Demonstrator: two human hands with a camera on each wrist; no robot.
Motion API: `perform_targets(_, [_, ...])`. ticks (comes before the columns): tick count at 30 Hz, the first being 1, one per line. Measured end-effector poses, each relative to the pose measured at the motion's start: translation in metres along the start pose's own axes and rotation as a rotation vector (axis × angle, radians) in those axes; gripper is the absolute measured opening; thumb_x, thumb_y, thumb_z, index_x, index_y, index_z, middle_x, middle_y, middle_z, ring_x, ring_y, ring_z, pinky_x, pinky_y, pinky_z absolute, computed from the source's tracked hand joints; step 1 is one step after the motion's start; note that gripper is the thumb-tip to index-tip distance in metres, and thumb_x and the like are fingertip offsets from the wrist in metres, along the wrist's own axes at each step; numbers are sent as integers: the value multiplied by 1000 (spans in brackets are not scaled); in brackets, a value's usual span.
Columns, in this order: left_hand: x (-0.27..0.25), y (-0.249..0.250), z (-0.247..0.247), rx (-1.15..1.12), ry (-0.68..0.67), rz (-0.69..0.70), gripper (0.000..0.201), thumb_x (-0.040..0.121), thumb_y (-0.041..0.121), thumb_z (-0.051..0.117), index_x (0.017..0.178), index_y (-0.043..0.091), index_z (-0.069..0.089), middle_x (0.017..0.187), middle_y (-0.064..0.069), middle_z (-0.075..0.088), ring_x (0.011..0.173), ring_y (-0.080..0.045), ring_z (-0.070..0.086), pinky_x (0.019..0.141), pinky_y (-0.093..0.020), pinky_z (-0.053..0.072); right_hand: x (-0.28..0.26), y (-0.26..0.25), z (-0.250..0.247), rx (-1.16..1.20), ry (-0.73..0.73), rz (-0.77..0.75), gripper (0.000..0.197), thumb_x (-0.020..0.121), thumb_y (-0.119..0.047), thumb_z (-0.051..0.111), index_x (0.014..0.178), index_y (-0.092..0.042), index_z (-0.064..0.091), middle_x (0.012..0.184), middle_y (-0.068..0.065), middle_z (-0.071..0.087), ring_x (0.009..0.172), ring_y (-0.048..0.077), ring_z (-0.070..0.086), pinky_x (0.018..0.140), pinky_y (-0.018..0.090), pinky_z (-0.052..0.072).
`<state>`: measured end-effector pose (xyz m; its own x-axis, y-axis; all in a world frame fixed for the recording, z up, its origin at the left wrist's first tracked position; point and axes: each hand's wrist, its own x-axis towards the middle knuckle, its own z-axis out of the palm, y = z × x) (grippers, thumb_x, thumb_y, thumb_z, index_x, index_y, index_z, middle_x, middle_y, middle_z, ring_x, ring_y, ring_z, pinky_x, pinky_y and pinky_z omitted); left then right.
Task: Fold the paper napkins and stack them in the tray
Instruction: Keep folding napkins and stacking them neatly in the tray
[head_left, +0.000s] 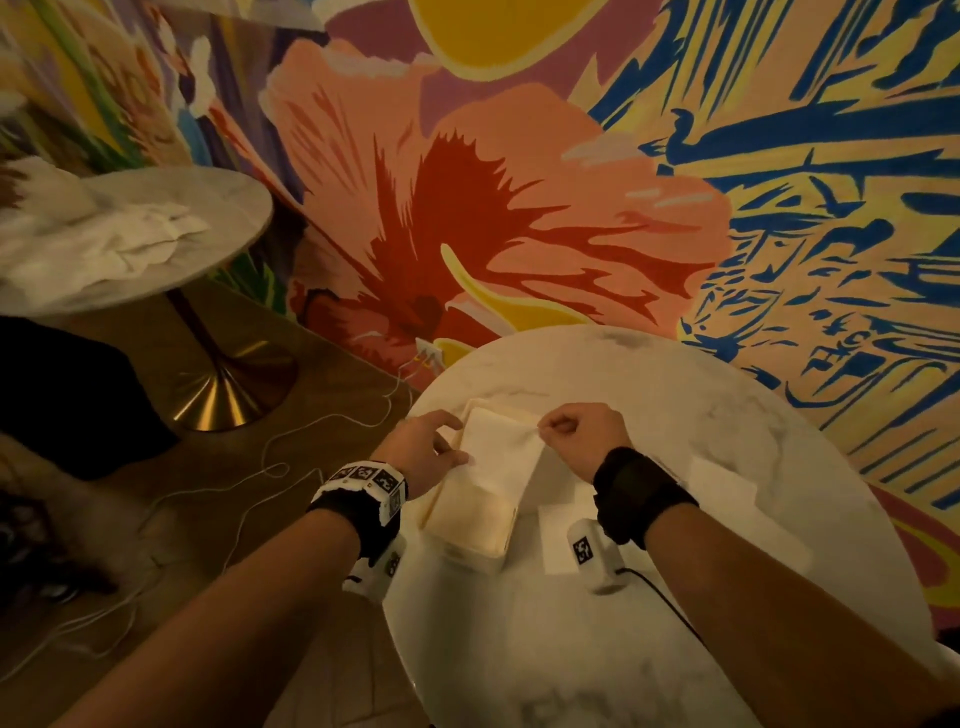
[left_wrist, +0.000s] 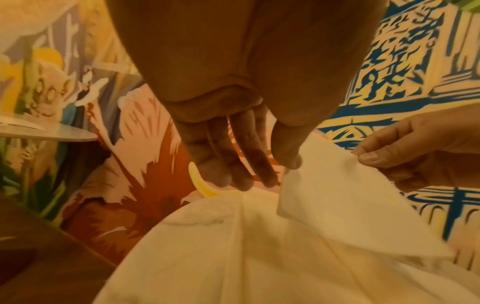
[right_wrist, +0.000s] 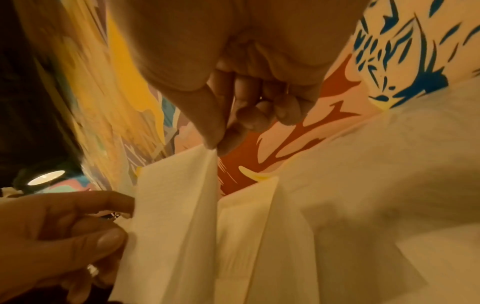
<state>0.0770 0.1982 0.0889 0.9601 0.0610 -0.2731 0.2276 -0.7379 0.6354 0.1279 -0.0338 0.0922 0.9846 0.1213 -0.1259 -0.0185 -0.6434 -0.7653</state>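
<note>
While both hands (head_left: 498, 441) pinch a napkin (head_left: 493, 441), round marble table (head_left: 675, 415), floral mural (head_left: 493, 208).

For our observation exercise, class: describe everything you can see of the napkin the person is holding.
The napkin is off-white, thin, soft paper, partly folded with a raised crease. It is held above the tray on the round marble table. The right hand pinches its upper corner between thumb and forefinger; the left hand holds its opposite edge with the thumb, the other fingers straight.
</note>
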Motion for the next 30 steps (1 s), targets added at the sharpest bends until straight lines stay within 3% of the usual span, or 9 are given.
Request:
perform_targets(4, [1, -31, -7, 28, 60, -62, 31, 92, 28, 68, 122, 30, 59, 106, 8, 67, 87, -11, 63, 79, -29, 53, 0, 0, 30, -114, -97, 73, 9, 85, -22, 72, 88, -15, 78, 95, 2, 74, 96, 16, 65, 96, 25, 49])
perform_targets(7, [2, -44, -3, 67, 33, -35, 34, 91, 29, 69, 123, 34, 59, 119, 8, 60, 102, -14, 60, 88, -30, 51, -3, 4, 50, -187, -138, 106, 12, 86, -26, 69, 90, -17, 77, 98, 0, 74, 97, 16, 65, 90, 21, 47])
perform_targets(11, [3, -46, 6, 201, -36, 62, 48, 90, 36, 69, 134, 37, 53, 143, 6, 42, 133, -22, 39, 113, -40, 35, -7, 9, 69, -242, -175, 146, 11, 87, -26, 67, 87, -21, 76, 95, 0, 74, 88, 16, 67, 81, 20, 51])
perform_targets(16, [2, -38, 19, 464, -151, 111, 65, 90, 47, 64, 147, 45, 35, 161, 6, 12, 145, -29, 14, 119, -48, 21, -13, 12, 77, -409, -203, 82, 14, 90, -29, 62, 96, -28, 74, 101, -5, 71, 93, 17, 66, 87, 33, 55])
perform_targets(20, [3, -42, 28, 626, -240, 93, 69, 90, 53, 61, 150, 45, 28, 164, 5, -4, 149, -33, 2, 120, -53, 14, -15, 14, 81, -613, -198, -34, 22, 94, -34, 57, 112, -31, 69, 120, -3, 62, 113, 19, 56, 98, 36, 45])
perform_targets(25, [6, -35, 30, 598, -207, 112, 57, 93, 53, 54, 146, 45, 36, 163, 4, 0, 149, -33, 3, 119, -53, 14, -20, 21, 78, -580, -179, -101, 37, 96, -37, 52, 132, -30, 55, 134, -2, 50, 127, 21, 41, 106, 39, 32])
perform_targets(30, [13, -1, 34, 473, -79, 215, 47, 94, 44, 55, 140, 38, 45, 160, 4, 17, 145, -29, 12, 116, -46, 21, -29, 32, 53, -410, -12, -85, 31, 96, -34, 50, 125, -27, 57, 126, -2, 51, 119, 20, 44, 105, 39, 36])
